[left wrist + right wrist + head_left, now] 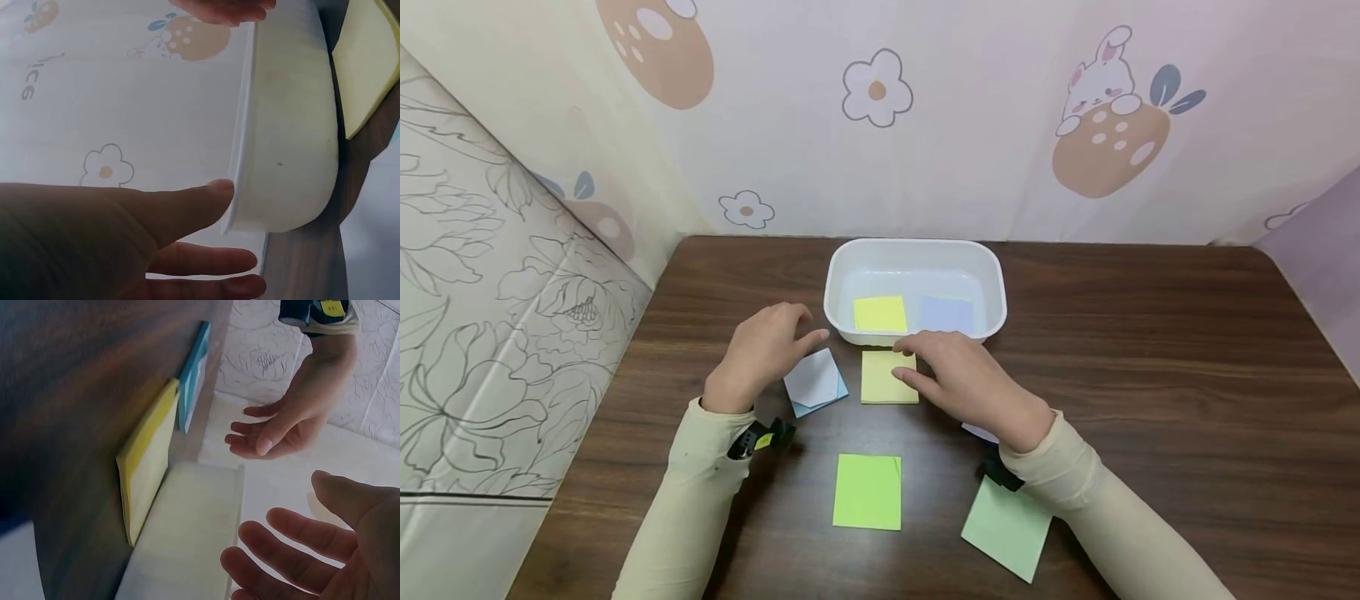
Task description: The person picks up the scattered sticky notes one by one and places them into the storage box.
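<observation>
My left hand, fingers loosely bent and holding nothing, hovers beside the front left corner of a white plastic bin. Below its thumb lies a stack of white and light blue paper squares. In the left wrist view the thumb overlaps the bin's rim. My right hand hangs with parted, relaxed fingers over the right edge of a pale yellow sticky note pad. Inside the bin lie a bright yellow note pad and a lavender one, side by side.
Nearer the front of the dark wooden table lie a lime green note pad and a pale green one, the latter partly under the right sleeve. A whitish paper corner shows beneath the right wrist. Patterned curtains stand behind.
</observation>
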A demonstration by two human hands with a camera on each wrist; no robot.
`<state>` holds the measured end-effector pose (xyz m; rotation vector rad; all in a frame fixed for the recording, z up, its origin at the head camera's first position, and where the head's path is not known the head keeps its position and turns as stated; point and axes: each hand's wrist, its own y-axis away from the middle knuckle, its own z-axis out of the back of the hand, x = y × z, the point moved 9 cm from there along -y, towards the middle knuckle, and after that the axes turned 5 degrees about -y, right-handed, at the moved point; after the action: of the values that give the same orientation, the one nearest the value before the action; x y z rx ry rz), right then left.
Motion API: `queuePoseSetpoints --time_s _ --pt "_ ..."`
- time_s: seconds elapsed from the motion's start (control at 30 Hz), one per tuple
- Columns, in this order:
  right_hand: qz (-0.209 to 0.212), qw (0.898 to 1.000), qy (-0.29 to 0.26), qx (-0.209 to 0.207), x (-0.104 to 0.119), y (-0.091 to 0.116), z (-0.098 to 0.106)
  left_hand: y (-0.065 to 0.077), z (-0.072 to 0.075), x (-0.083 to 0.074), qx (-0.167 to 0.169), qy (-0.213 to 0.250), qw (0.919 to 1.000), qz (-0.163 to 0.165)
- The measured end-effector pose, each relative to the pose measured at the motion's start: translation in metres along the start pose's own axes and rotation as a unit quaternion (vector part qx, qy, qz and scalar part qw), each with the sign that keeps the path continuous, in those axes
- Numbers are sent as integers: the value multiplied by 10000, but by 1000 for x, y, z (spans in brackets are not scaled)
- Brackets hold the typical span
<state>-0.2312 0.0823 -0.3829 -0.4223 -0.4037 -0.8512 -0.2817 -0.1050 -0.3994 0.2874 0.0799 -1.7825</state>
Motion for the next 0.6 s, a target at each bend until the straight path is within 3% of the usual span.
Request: queuePoseSetpoints --time_s 0.4,0.6 --pt "140 9995 188 226 13 -3 -21 -2 -27 0 800 -182 9966 0" --pt "78 9987 205 458 16 -4 -33 -2 -36 -2 913 -268 9954 -71"
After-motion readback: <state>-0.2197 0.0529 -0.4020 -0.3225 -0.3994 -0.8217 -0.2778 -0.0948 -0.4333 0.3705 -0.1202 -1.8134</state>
